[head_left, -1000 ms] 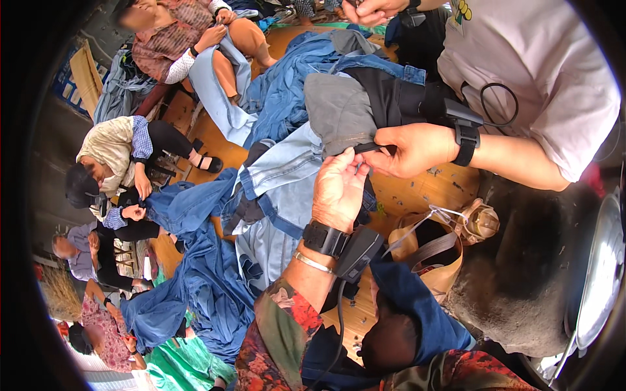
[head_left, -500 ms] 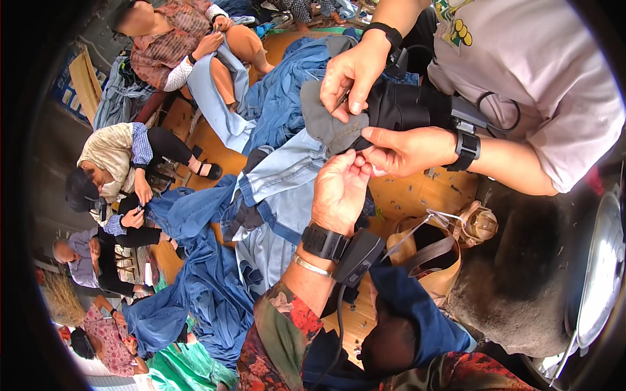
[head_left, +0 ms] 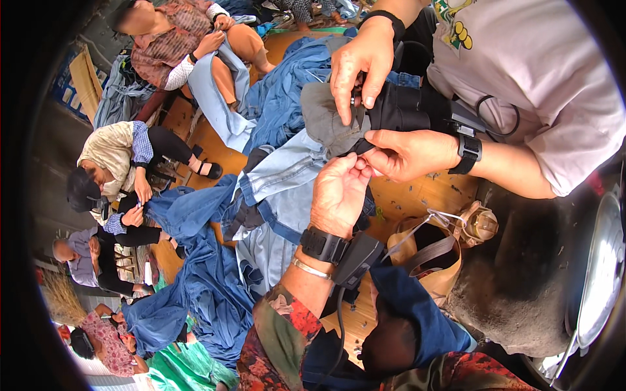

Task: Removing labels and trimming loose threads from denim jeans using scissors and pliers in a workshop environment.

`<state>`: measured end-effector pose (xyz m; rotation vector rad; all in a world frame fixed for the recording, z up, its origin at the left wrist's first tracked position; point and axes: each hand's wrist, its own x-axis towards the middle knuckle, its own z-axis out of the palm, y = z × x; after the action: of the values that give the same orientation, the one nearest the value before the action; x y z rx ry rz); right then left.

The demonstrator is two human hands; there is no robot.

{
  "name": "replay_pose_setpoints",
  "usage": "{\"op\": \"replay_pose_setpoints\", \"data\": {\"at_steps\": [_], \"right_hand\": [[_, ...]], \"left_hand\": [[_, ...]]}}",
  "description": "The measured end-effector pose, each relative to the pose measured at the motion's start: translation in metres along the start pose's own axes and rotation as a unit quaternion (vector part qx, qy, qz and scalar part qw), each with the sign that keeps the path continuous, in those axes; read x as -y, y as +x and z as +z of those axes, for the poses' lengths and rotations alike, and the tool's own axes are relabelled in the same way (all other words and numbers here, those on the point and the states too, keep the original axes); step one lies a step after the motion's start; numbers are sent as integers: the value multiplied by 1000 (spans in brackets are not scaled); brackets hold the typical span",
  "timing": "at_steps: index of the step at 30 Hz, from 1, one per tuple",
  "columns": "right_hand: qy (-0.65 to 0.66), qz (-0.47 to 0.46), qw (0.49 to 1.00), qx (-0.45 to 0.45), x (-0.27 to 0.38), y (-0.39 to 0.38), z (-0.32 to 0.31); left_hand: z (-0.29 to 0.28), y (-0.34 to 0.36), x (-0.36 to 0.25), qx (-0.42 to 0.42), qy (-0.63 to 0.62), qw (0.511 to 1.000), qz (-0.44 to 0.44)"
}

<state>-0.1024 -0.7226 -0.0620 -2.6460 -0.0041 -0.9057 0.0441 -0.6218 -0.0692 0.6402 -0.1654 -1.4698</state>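
Note:
My left hand (head_left: 342, 195) comes up from the lower edge in a red-and-green patterned sleeve, its palm turned upward. Thumb and fingers are pinched on the edge of a black strip of cloth (head_left: 353, 149), which joins a grey cloth piece (head_left: 319, 117). From the upper right reach a co-worker's two hands. One co-worker hand (head_left: 417, 153) grips the black strip beside my fingertips. The other co-worker hand (head_left: 362, 62) is over the grey cloth with a small dark metal thing partly hidden in its fingers. My right hand does not show.
Blue jeans (head_left: 202, 293) lie heaped at left, with light denim (head_left: 287, 182) under the work. A tan bag (head_left: 443, 274) and an amber jar (head_left: 481, 225) stand at right, near a large metal lid (head_left: 600, 274). Several other people sit along the left.
The co-worker's upper hand has lifted slightly off the grey cloth and its fingers have spread. My left hand stays almost still, pinching the black cloth.

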Motion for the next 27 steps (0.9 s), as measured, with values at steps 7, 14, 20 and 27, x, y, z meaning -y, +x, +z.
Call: {"op": "replay_pose_setpoints", "data": {"at_steps": [7, 14, 20, 27], "right_hand": [[32, 17, 999, 4, 2, 3, -1], [-25, -39, 999, 11, -7, 1, -2], [8, 18, 1000, 17, -5, -1, -3], [32, 28, 999, 29, -12, -4, 2]], "left_hand": [[0, -1, -2, -7, -2, 1000, 0], [1, 2, -1, -9, 0, 1000, -5], [1, 3, 1, -15, -2, 1000, -4], [-1, 2, 1, -20, 9, 1000, -6]]}}
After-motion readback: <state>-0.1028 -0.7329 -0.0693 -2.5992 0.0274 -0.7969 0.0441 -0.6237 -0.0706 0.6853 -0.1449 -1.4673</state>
